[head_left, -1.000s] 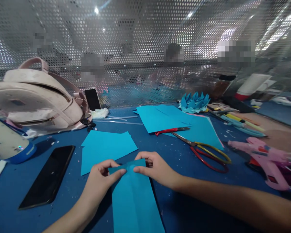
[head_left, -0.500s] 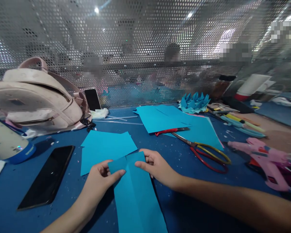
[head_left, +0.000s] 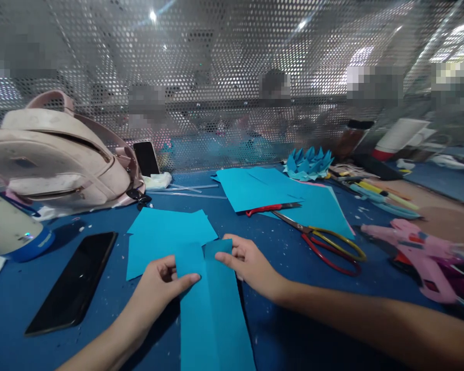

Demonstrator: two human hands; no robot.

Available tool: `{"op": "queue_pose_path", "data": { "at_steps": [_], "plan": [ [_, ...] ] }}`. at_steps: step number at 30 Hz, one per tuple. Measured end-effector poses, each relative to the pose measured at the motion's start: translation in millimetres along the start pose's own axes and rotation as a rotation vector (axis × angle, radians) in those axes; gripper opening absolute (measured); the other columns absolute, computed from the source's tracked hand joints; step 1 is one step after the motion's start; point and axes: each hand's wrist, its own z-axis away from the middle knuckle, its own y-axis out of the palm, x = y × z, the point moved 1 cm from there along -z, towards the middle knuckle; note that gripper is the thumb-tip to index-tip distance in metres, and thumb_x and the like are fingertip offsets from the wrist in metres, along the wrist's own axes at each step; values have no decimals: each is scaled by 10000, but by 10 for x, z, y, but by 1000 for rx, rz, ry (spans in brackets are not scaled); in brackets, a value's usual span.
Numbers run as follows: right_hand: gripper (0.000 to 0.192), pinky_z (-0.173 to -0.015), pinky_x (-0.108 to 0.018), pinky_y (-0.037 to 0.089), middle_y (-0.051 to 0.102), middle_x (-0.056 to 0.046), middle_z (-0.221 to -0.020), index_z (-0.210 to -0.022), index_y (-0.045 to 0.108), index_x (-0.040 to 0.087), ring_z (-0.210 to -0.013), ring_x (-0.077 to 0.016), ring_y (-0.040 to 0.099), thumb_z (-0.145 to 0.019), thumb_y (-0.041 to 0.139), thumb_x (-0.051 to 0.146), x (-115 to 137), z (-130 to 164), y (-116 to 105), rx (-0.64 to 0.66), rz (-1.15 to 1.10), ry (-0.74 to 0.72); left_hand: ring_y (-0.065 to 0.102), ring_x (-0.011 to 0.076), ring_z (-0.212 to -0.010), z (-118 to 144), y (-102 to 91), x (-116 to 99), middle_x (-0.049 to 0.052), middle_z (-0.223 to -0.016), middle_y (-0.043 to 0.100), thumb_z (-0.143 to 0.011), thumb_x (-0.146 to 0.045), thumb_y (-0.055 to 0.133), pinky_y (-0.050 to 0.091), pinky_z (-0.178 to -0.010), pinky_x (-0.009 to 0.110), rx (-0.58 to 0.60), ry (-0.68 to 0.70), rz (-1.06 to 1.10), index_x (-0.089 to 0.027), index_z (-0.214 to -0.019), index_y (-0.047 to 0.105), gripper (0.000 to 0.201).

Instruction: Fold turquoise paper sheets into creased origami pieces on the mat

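A long blue sheet of paper (head_left: pixel 212 319) with a crease down its middle lies in front of me, its far end raised. There is a short split or notch in that far edge, at the crease. My left hand (head_left: pixel 168 281) pinches the left side, thumb on top and fingers beneath. Opposite it, my right hand (head_left: pixel 247 265) pinches the far right corner the same way. More blue sheets (head_left: pixel 166 229) lie just beyond my left hand. A pair of scissors (head_left: pixel 320 242) with red and yellow handles rests to the right of my right hand.
At left are a black phone (head_left: pixel 75 283), a cup (head_left: pixel 15 226) and a pale backpack (head_left: pixel 62 154). A stack of blue paper (head_left: pixel 263 190), a red-handled knife (head_left: pixel 268 207) and a folded blue paper piece (head_left: pixel 308 164) lie further back. A pink glue gun (head_left: pixel 417 252) is at right.
The two halves of the paper's far edge have parted at the crease: the left one now stands higher and flatter, the right one is tilted. Both hands keep their pinch, almost in place.
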Motion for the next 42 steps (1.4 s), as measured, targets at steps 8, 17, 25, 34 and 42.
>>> {"op": "queue_pose_path", "data": {
  "at_steps": [8,17,25,34,42],
  "plan": [
    [385,-441,-196,369,480,71,-545,-902,626,161,-462,-79,441,-685,797,429,31,-2,42,-9,-86,42,597,199,-580,30,23,3,29,-576,636,-616,-486,812,450,-536,289,-36,-48,90,-160,-705,674,365],
    [469,-395,-174,345,619,11,-668,-1033,631,149,-485,-87,503,-735,740,495,5,3,-4,-47,21,55,536,145,-506,2,1,-5,0,-550,598,-601,-488,818,396,-501,254,92,-68,74,-167,-635,638,370],
    [502,-634,-295,540,684,-37,-795,-1054,639,154,-690,-176,656,-703,771,487,22,5,39,31,-104,50,357,77,-423,-10,5,88,-52,-469,443,-586,-501,817,295,-457,230,6,-78,108,-176,-522,513,449],
    [479,-613,-285,525,646,-15,-739,-1026,630,154,-644,-160,618,-726,743,511,55,10,45,57,-56,58,302,68,-424,10,28,-5,-93,-480,352,-626,-498,803,265,-444,208,22,-69,146,-179,-613,549,408],
    [408,-610,-254,463,566,4,-692,-722,562,153,-626,-125,540,-767,691,537,-2,10,26,116,-33,-12,271,59,-421,7,14,43,-104,-459,315,-601,-515,815,264,-442,200,-4,-105,183,-176,-603,526,444]
  ]
}}
